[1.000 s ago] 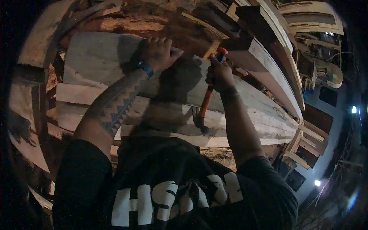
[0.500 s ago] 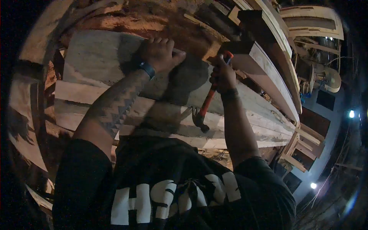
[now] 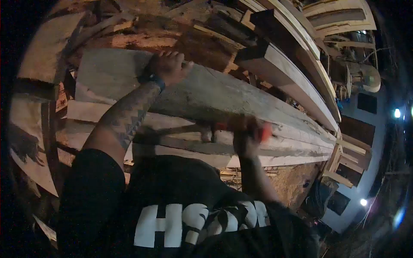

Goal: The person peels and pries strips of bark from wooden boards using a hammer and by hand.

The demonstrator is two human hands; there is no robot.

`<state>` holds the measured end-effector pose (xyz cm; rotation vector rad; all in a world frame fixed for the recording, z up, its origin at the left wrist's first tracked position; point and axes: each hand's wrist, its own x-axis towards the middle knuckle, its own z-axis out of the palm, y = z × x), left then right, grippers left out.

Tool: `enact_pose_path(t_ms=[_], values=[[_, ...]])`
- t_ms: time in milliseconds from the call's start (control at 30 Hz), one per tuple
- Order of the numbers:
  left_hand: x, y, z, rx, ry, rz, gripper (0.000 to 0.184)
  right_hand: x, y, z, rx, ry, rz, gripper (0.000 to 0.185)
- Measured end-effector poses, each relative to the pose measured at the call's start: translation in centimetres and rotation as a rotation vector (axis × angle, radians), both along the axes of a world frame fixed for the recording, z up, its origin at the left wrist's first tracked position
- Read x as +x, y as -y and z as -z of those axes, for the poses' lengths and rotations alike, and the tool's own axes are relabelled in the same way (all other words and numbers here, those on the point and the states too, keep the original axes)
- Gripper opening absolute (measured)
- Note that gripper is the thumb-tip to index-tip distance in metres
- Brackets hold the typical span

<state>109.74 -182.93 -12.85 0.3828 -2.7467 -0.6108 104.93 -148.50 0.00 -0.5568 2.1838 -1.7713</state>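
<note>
My right hand [image 3: 245,139] is closed around the handle of a claw hammer [image 3: 207,132], blurred by motion. The hammer lies sideways over the near boards, its head to the left and the red handle end to the right. Whether the head touches wood, I cannot tell. My left hand [image 3: 168,68] grips the far edge of a wide grey wooden plank [image 3: 103,73], fingers curled over it and a band on the wrist. Narrower pale boards [image 3: 167,124] run alongside the plank on my side.
Thick timber beams [image 3: 297,81] slant along the far right. A heavy wooden post [image 3: 47,51] stands at the left. Beyond the boards are more scrap pieces and reddish ground. A wooden frame [image 3: 346,159] and bright lamps [image 3: 397,113] are at the right.
My right hand has swung the hammer down toward me, from upright beyond the plank to sideways over the near boards. My left hand has shifted slightly left in view, still at the plank's edge.
</note>
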Motion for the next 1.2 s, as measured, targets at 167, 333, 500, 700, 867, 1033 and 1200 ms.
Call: enact_pose_path(t_ms=[167, 333, 500, 700, 867, 1033, 1200], values=[[-0.2, -1.7, 0.0, -0.055, 0.042, -0.07, 0.057, -2.4, -3.0, -1.3, -0.45, 0.313, 0.023, 0.022], [0.2, -1.6, 0.3, -0.104, 0.034, -0.098, 0.053, -4.5, 1.5, -3.0, -0.253, 0.429, 0.211, 0.029], [-0.3, -1.2, -1.5, -0.007, 0.181, -0.094, 0.051, -8.5, 5.8, -2.6, -0.017, 0.495, 0.269, 0.027], [-0.9, -0.5, 0.8, 0.062, 0.072, -0.083, 0.047, -7.3, 13.3, -1.5, -0.084, 0.521, -0.175, 0.008], [-0.9, -0.5, 1.3, 0.036, -0.007, -0.113, 0.045, 4.1, 5.5, -4.1, -0.387, 0.144, 0.112, 0.005], [0.4, -0.7, -1.2, -0.076, -0.096, 0.009, 0.042, 6.9, 0.3, -2.3, -0.23, -0.009, 0.044, 0.007], [1.4, -13.2, -2.2, 0.42, -0.133, 0.768, 0.034, 8.7, 1.9, -5.4, -0.009, -0.194, -0.119, 0.019]])
